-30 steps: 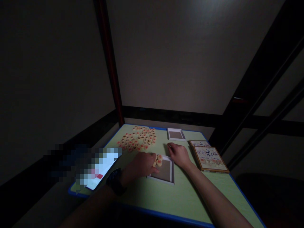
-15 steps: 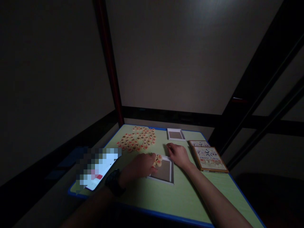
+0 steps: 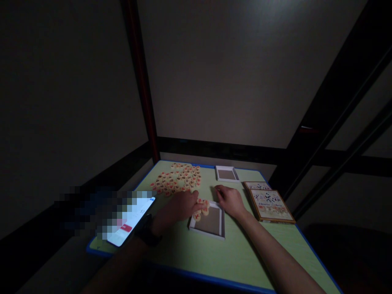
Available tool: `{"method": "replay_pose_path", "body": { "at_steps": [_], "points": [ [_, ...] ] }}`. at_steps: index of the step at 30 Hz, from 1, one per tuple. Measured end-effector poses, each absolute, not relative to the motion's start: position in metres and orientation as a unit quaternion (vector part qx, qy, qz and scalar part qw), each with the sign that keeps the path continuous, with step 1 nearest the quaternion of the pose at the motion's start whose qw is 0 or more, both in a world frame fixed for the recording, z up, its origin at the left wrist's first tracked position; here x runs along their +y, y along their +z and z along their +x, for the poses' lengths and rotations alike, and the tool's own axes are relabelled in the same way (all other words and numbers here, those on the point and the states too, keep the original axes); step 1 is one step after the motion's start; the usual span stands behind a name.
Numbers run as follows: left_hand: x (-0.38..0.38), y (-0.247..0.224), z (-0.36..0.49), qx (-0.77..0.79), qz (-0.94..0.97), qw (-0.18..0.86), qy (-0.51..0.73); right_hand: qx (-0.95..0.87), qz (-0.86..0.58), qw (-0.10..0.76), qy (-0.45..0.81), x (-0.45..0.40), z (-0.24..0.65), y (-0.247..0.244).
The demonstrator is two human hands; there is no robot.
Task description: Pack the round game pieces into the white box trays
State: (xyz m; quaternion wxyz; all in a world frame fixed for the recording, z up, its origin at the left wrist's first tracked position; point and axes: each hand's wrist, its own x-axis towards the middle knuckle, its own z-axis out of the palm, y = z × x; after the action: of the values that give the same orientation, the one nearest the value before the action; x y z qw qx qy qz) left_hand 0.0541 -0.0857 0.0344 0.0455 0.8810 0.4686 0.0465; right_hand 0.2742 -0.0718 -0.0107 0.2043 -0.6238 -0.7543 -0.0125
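Both hands are seen in the head view, low over the desk [image 3: 232,257]. The left hand [image 3: 179,206] is held at the back left corner of the near box [image 3: 223,225]. Its fingers are a little bit apart, and some round game pieces [image 3: 197,216] in that corner seem to be touched; whether one is gripped cannot be told. The right hand [image 3: 231,200] is rested by the box's back right corner, loosely curled, and whether anything is tucked inside cannot be told. A big spread of pieces [image 3: 179,177] is laid toward the desk's back left corner. Another box [image 3: 227,168] is set at the back edge, and two printed boxes [image 3: 271,206] are placed by the right edge.

The step in hand seems to be the setting of pieces inside the near box. For the next move, the fingers would need to be lifted gently, so no piece is knocked.
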Motion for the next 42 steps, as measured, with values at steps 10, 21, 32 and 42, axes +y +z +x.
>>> {"method": "replay_pose_path", "body": {
  "at_steps": [10, 21, 32, 42],
  "points": [
    [-0.063, 0.018, 0.065, 0.554, 0.820, -0.027, 0.139, -0.823, -0.557, 0.110, 0.029, -0.039, 0.238, 0.017],
    [-0.073, 0.023, 0.059, 0.552, 0.825, -0.008, 0.121, -0.836, -0.546, 0.054, 0.024, -0.019, 0.221, 0.013],
    [-0.072, 0.024, 0.058, 0.563, 0.817, -0.010, 0.126, -0.872, -0.420, 0.223, 0.114, -0.106, 0.247, 0.030],
    [-0.070, 0.020, 0.060, 0.555, 0.821, -0.018, 0.130, -0.918, -0.349, 0.187, -0.005, -0.128, 0.227, -0.002]
  ]
}}
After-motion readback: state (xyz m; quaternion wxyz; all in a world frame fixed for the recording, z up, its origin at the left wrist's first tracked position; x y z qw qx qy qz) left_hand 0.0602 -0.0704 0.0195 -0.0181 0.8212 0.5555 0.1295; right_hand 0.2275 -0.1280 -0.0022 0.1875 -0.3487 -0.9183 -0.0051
